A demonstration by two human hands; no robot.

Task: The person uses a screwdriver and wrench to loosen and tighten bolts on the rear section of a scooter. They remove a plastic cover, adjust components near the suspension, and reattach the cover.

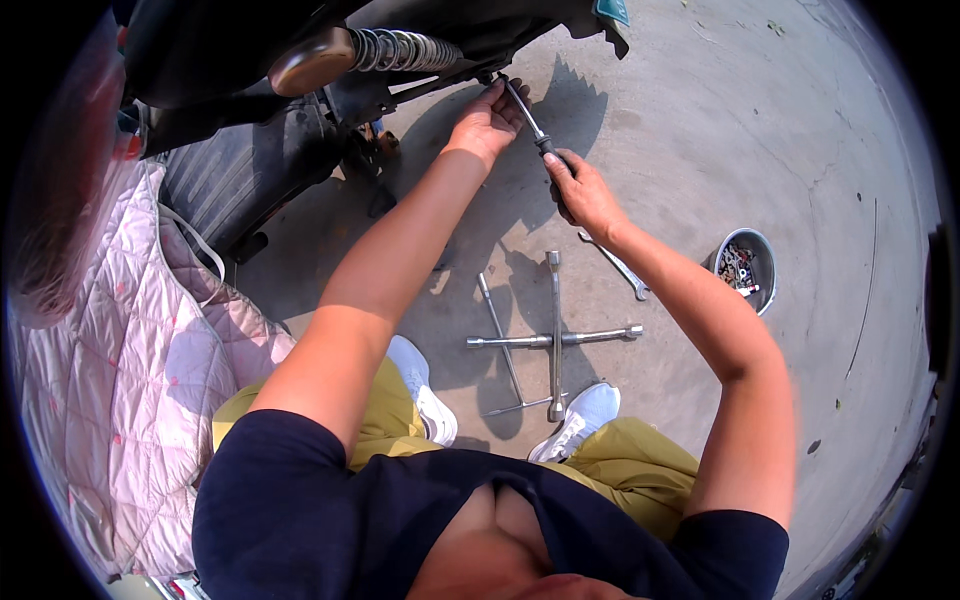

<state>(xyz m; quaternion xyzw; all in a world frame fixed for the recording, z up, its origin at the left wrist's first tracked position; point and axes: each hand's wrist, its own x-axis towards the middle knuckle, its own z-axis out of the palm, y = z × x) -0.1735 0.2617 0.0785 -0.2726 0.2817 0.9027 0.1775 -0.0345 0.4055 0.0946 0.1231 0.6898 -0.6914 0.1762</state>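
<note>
Black-handled tool (541, 140) w/ straight silver metal shaft: long axis runs up-left from R hand (588, 196), wrapped round handle, to L hand (484, 128) at tip, by edge of black vehicle body (220, 50). L fingers curled, can't tell if gripping.

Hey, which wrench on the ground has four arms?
The cross wrench: its two bars cross mid-length. The T-wrench overlapping it has a bar across one end only; the spanner is a single bar.
</note>
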